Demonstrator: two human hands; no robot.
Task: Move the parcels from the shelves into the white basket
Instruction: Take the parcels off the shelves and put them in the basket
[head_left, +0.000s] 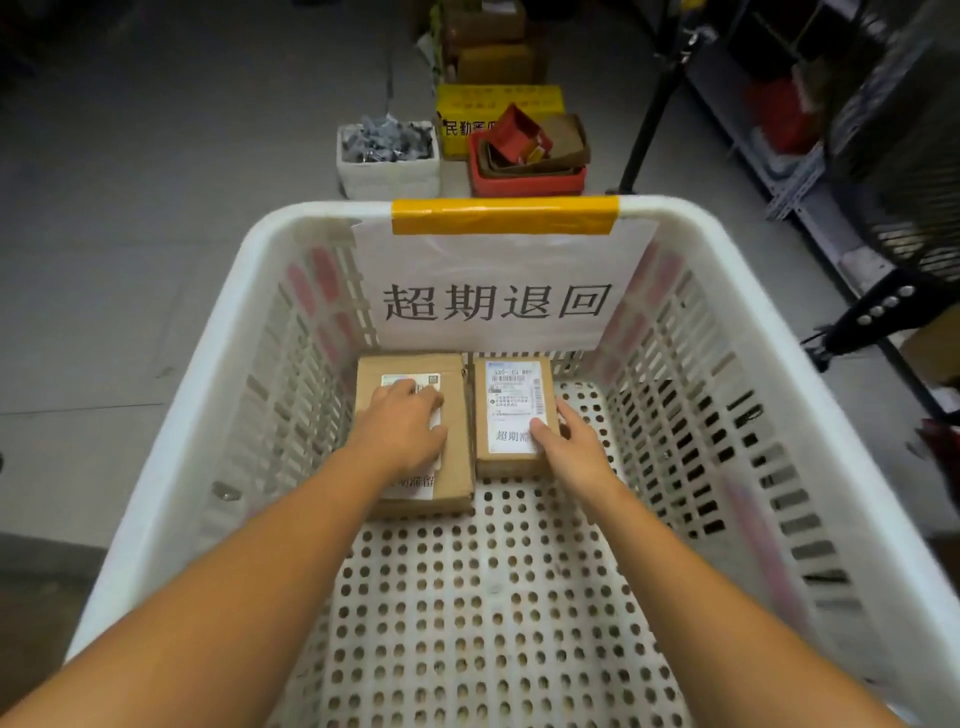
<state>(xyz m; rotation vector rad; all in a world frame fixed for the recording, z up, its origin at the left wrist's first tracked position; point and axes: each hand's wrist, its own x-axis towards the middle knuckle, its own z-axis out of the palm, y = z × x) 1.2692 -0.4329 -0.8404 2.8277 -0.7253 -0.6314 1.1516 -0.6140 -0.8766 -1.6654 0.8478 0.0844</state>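
Two brown cardboard parcels with white labels lie side by side on the perforated floor at the far end of the white basket (171, 431). My left hand (402, 423) lies on top of the left parcel (452, 467), fingers spread over its label. The right parcel (511, 405) has my right hand (569, 441) at its right edge, with the thumb on top and the fingers along the side. A paper sign with printed characters hangs inside the basket's far wall under yellow tape (504, 214).
Beyond the basket stand a white tub of grey items (387, 156), a red crate of cardboard (524, 161), a yellow box (498, 101) and brown cartons. Metal shelving (810, 171) runs along the right, with a black stand (654, 104) and a fan (909, 197). Grey floor lies left.
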